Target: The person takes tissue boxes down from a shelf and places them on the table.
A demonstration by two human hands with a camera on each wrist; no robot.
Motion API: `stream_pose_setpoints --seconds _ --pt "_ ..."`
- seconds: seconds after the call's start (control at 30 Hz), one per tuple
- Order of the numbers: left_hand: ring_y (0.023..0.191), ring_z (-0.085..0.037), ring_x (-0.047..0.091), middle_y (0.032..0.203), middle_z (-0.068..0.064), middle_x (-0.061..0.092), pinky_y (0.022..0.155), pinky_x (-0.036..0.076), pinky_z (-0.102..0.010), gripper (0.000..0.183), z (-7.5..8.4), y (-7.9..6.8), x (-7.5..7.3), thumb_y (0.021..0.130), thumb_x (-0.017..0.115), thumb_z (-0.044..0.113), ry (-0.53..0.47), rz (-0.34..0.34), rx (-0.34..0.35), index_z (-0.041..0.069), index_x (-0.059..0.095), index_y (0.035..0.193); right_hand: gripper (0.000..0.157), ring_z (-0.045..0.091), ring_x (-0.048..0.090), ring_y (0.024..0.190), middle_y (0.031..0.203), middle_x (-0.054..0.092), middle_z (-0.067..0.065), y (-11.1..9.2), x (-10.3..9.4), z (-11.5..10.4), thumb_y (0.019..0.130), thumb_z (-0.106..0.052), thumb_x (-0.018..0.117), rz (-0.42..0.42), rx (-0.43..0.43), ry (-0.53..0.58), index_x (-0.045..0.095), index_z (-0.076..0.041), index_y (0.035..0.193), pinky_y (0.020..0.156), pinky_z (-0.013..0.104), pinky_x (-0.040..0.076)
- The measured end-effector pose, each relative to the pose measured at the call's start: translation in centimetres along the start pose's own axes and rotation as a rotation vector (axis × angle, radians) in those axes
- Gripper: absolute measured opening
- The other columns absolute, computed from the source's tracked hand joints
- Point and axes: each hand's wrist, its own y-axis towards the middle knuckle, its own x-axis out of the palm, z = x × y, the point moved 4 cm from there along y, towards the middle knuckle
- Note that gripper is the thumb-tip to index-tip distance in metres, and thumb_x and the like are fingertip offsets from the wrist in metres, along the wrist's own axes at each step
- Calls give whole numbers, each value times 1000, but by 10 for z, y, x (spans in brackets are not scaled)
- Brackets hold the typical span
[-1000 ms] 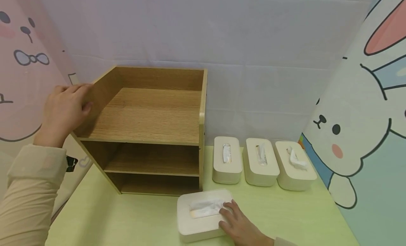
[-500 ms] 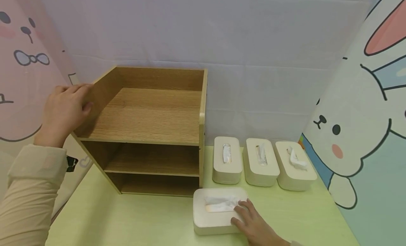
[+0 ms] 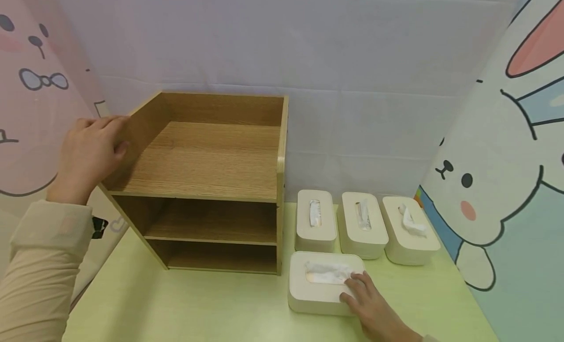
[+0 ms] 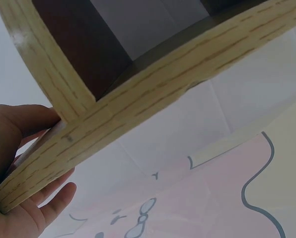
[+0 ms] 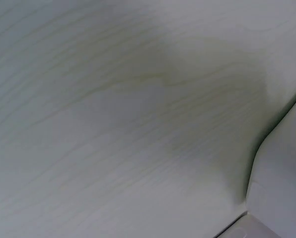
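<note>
A small wooden shelf unit stands on the table. My left hand grips the top of its left side panel. In the left wrist view the thumb and fingers of that hand lie on opposite sides of the wooden panel. In front of the shelf's right corner, a white tissue box lies crosswise with tissue showing in its slot. My right hand holds this box by its right end, fingertips on the lid. The right wrist view shows only tabletop and part of a white box; the hand is out of it.
Right of the shelf, three similar tissue boxes stand lengthwise in a row at the back. The pale green tabletop extends in front of the shelf. Cartoon-printed sheets hang at both sides.
My right hand has slid the crosswise tissue box to the right and slightly back, nearer the row of boxes. My left hand and the shelf have stayed in place.
</note>
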Motion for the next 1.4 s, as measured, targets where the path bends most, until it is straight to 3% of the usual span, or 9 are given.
stream_pose_setpoints --seconds 0.1,0.17,0.33,0.83,0.97,1.17,1.4 --pt "98 -47 47 116 -23 58 85 38 -56 43 1 0 0 76 59 3 3 -6 -2 2 53 119 43 36 53 94 98 56 15 -5 -1 6 73 5 19 -25 17 -7 55 -11 92 68 60 49" --pt "98 -47 47 116 -24 58 86 37 -55 43 2 0 -1 76 58 3 1 -8 0 1 53 119 41 36 53 96 99 56 16 -8 -1 9 75 3 20 -42 33 -15 55 -11 93 78 56 48" --pt "97 -46 49 114 -24 59 87 37 -53 42 2 1 -2 75 59 2 -6 19 21 0 54 117 42 37 52 98 100 56 17 -12 0 17 74 2 19 -55 50 3 55 -10 92 96 45 33" --pt "97 -45 49 114 -24 59 85 38 -53 42 0 0 -1 75 59 3 6 28 20 1 54 116 45 39 51 100 102 56 17 -12 6 33 74 0 17 -59 82 31 56 -9 95 92 46 36" --pt "98 -45 49 114 -24 59 86 37 -52 42 0 0 0 76 59 3 6 19 14 1 54 117 49 40 50 100 102 55 18 -10 7 35 72 -1 16 -70 86 34 57 -8 97 89 52 39" --pt "98 -44 49 114 -25 59 87 36 -52 42 0 0 0 75 59 2 -1 16 15 1 54 117 40 40 50 99 102 55 18 -7 12 38 83 -3 19 -68 83 21 56 -7 98 81 59 43" --pt "99 -47 47 116 -24 58 87 36 -54 43 -1 0 1 77 59 3 18 -9 0 2 53 119 38 40 51 100 102 55 18 -6 17 43 91 -9 18 -88 94 19 55 -7 98 85 56 42"
